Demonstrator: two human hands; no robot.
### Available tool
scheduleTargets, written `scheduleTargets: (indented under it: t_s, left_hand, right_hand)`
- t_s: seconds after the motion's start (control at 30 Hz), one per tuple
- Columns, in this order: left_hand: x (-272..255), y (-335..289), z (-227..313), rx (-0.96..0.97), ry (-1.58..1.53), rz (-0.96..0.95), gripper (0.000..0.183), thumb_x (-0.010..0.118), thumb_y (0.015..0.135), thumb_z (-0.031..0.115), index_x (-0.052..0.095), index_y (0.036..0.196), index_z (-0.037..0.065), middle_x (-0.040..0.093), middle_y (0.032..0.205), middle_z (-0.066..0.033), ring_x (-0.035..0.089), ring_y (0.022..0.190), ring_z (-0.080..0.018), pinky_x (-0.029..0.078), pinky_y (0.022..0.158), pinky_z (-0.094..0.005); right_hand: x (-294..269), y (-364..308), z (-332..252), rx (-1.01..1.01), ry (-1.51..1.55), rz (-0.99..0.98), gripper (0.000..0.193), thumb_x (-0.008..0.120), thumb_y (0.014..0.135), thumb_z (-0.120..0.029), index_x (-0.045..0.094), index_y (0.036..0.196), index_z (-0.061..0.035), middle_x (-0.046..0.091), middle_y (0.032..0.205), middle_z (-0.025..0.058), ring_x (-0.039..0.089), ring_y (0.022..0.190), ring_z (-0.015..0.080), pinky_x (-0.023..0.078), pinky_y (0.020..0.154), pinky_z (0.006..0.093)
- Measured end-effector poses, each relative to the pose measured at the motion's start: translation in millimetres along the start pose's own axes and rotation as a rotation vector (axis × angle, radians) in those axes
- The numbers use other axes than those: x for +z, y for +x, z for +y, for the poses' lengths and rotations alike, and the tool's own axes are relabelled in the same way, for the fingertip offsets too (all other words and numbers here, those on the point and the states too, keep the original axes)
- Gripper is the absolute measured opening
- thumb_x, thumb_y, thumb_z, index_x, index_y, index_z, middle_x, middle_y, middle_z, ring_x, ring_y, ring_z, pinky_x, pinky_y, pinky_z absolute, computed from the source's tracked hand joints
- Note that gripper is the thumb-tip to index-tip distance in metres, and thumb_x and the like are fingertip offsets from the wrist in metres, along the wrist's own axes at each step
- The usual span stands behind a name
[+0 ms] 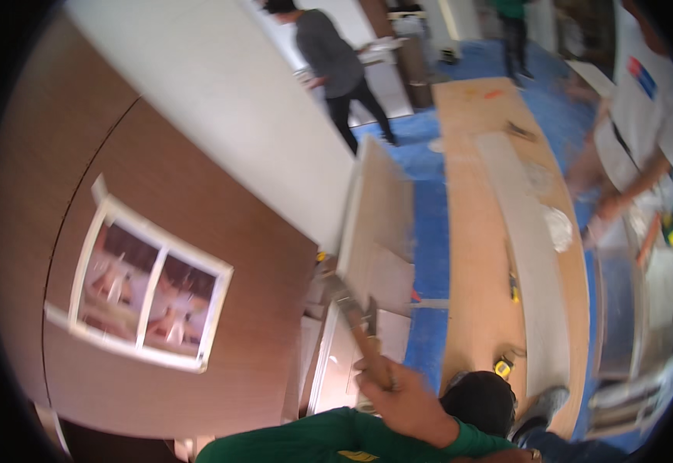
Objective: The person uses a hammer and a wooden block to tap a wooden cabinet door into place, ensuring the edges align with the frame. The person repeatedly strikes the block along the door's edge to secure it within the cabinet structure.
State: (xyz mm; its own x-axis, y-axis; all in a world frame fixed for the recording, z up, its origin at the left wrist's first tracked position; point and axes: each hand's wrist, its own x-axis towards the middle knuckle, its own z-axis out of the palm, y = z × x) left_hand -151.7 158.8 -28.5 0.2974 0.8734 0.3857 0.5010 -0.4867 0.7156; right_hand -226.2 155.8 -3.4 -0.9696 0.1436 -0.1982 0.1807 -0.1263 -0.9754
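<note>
My right hand (409, 400) is wrapped around the wooden handle of a hammer (366, 347), raised at the lower middle. The hammer's metal head points up and left, smeared by motion. Left of it stands a large dark brown panel (251, 270), apart from the hammer. Light tape frames a pinkish picture (147, 297) on that panel. Behind the hammer are pale boards (386, 270), upright and stacked. My left hand cannot be made out; a green sleeve (290, 441) runs along the lower edge.
A long wooden board (467, 231) covers blue floor sheeting (429, 339), bearing a grey strip (533, 270), a yellow tape measure (504, 365) and a yellow-handled tool (514, 287). At right, a person in white (645, 108) bends near boards. Others stand farther back.
</note>
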Motion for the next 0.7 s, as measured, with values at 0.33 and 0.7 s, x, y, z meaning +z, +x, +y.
scheduleTargets:
  t_s: [0.33, 0.7]
  left_hand:
    - [-82.8, -82.4, 75.3, -0.095, -0.183, -0.051, 0.042, 0.064, 0.109, 0.020, 0.061, 0.145, -0.002, 0.072, 0.134, -0.0189, 0.072, 0.120, -0.0243, 0.059, 0.102, -0.0409]
    - [-50.3, -302.9, 159.8, -0.600, -0.671, 1.354, 0.073, 0.061, 0.116, 0.032, 0.027, 0.175, 0.008, 0.068, 0.145, -0.0183, 0.064, 0.133, -0.0235, 0.055, 0.113, -0.0398]
  right_hand:
    - [38.2, -5.8, -22.1, 0.050, 0.188, 0.178, 0.026, 0.069, 0.102, -0.020, 0.074, 0.120, -0.0024, 0.061, 0.077, -0.0017, 0.055, 0.054, 0.0076, 0.042, 0.048, 0.0230]
    - [118.4, -67.5, 3.2, -0.136, 0.133, -0.100, 0.037, 0.070, 0.095, -0.024, 0.068, 0.120, 0.0028, 0.068, 0.083, 0.0092, 0.062, 0.062, 0.0135, 0.049, 0.051, 0.0265]
